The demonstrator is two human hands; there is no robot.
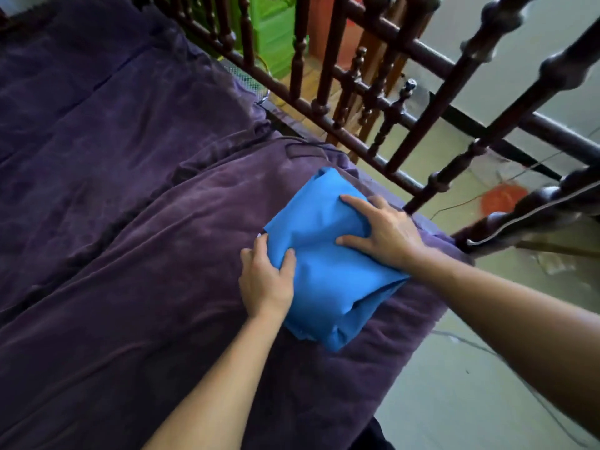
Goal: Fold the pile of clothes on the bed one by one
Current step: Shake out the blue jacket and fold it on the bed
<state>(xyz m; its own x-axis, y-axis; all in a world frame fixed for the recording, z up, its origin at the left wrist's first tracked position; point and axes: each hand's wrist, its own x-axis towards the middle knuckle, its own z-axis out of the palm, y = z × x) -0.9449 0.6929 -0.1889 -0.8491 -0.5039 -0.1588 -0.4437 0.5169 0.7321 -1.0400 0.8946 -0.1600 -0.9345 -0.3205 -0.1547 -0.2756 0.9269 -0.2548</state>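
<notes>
A folded blue cloth [324, 287] lies on the purple bed [130, 222] near the rail [350, 138]. The left hand [266, 280] pinches its left edge, thumb on top; the right hand [386, 232] presses flat on it, fingers spread.

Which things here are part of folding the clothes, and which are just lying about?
In the job: blue cloth, left hand gripping its edge, right hand pressing on it, purple bedspread under it.
Lying about: wooden railing, green plastic box, orange thing on the floor.
</notes>
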